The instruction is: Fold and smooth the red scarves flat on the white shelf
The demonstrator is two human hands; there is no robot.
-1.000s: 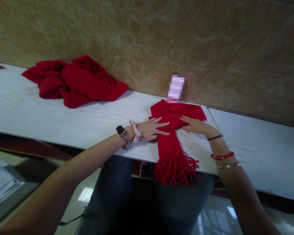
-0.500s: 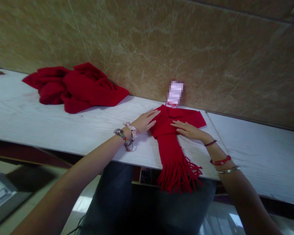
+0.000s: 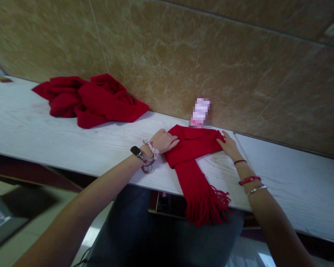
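Note:
A red scarf (image 3: pixel 193 148) lies folded on the white tabletop, its fringed end hanging over the front edge above my lap. My left hand (image 3: pixel 163 141) is closed on the scarf's left fold, fingers curled and partly hidden, thumb on top. At the right end of the folded band, my right hand (image 3: pixel 229 146) pinches the cloth between thumb and fingers. Both wrists carry bracelets, and the left one also a watch (image 3: pixel 136 151).
A crumpled heap of red cloth (image 3: pixel 100 104) lies at the left against the marbled wall (image 3: pixel 156 55). Behind the scarf a blurred-out pale phone-like object (image 3: pixel 202 111) leans on the wall. A dark phone-like screen (image 3: pixel 163 202) shows below the table edge (image 3: pixel 114 177).
My right hand has moved from the scarf's middle to its right end and taken hold there. My left hand's fingers have curled in. The upper band looks flatter and wider.

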